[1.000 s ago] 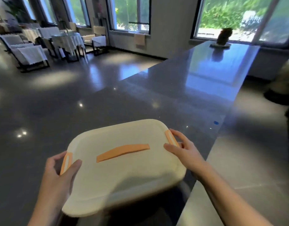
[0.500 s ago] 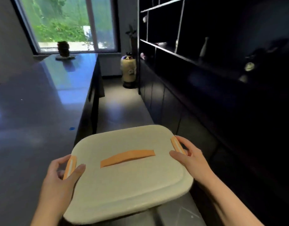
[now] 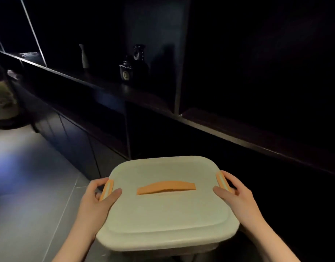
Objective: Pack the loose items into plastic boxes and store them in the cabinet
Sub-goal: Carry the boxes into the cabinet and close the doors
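I carry a white plastic box (image 3: 168,214) with its lid on, an orange handle across the top and orange clips at both ends. My left hand (image 3: 98,201) grips its left end, thumb on the lid beside the clip. My right hand (image 3: 236,195) grips the right end the same way. The box is in the air in front of a dark cabinet (image 3: 110,133) with lower doors and open shelves above. What lies inside the box is hidden by the lid.
Dark bottles (image 3: 126,71) and a pale slim bottle (image 3: 84,56) stand on the cabinet's shelf ledge. A large pale jar (image 3: 4,103) sits on the grey tiled floor (image 3: 30,186) at the far left. The cabinet's right part is too dark to make out.
I have turned right, away from the grey counter, with the box held in both hands. The view now faces the dark cabinet and the counter is out of sight.
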A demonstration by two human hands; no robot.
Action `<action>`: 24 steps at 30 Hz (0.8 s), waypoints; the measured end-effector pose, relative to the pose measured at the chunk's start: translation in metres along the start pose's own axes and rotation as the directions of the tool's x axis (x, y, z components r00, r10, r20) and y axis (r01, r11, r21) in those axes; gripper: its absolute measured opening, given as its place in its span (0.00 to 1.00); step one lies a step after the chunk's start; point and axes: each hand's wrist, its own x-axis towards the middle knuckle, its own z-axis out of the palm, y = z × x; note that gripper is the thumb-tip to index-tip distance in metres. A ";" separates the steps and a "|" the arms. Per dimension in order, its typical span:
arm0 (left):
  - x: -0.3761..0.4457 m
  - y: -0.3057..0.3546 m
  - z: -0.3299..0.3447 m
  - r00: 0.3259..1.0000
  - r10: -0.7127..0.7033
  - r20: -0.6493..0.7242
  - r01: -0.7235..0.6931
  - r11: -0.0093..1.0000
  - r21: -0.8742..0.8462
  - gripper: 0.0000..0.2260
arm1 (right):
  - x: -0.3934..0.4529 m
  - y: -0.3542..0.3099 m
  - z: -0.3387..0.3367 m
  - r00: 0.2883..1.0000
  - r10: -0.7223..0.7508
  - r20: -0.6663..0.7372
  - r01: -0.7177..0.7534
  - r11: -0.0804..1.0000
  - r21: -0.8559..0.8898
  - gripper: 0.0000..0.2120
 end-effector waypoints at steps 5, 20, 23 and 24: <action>0.038 0.008 0.056 0.982 -0.007 0.188 0.001 0.999 0.036 0.15 | 0.001 0.028 -0.035 0.978 0.062 -0.198 -0.051 0.997 0.060 0.23; 0.160 0.004 0.138 0.894 0.005 0.449 -0.102 0.976 0.192 0.22 | 0.036 0.067 -0.001 0.843 0.204 -0.498 -0.171 0.979 0.111 0.27; 0.181 -0.006 0.141 0.893 0.002 0.450 -0.112 0.969 0.218 0.21 | 0.048 0.070 0.015 0.830 0.205 -0.519 -0.188 0.978 0.086 0.26; 0.186 -0.007 0.141 0.894 0.000 0.447 -0.110 0.969 0.220 0.21 | 0.051 0.071 0.018 0.825 0.206 -0.526 -0.193 0.978 0.081 0.25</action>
